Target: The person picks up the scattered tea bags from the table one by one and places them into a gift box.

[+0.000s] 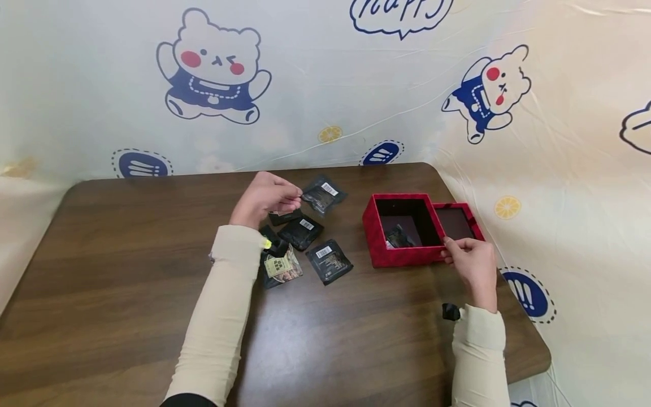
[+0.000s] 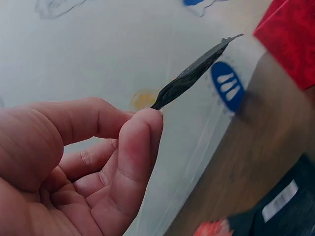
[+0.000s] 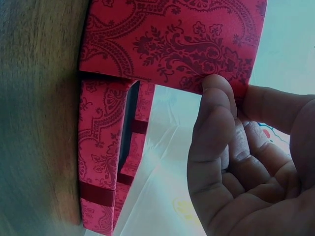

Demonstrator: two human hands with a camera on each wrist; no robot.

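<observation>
My left hand [image 1: 265, 199] pinches one edge of a small black packet [image 1: 324, 196] between thumb and forefinger. In the left wrist view the packet [image 2: 192, 73] is edge-on, raised off the table. At the right, my right hand [image 1: 473, 264] grips the near right corner of an open red box [image 1: 404, 259], thumb and fingers on its rim. Dark paisley patterning covers the box wall [image 3: 182, 44] in the right wrist view. Inside the box lies a dark packet [image 1: 400, 236]. Below my left hand are several packets, including a black one [image 1: 301, 232] with a white label.
Against the box's right side sits a shallow red lid [image 1: 475, 223] with dark ribbon bands. Another black packet [image 1: 329, 262] and one with a pale printed front [image 1: 285, 270] lie on the brown table [image 1: 127, 282]. A patterned cloth [image 1: 305, 73] hangs behind it.
</observation>
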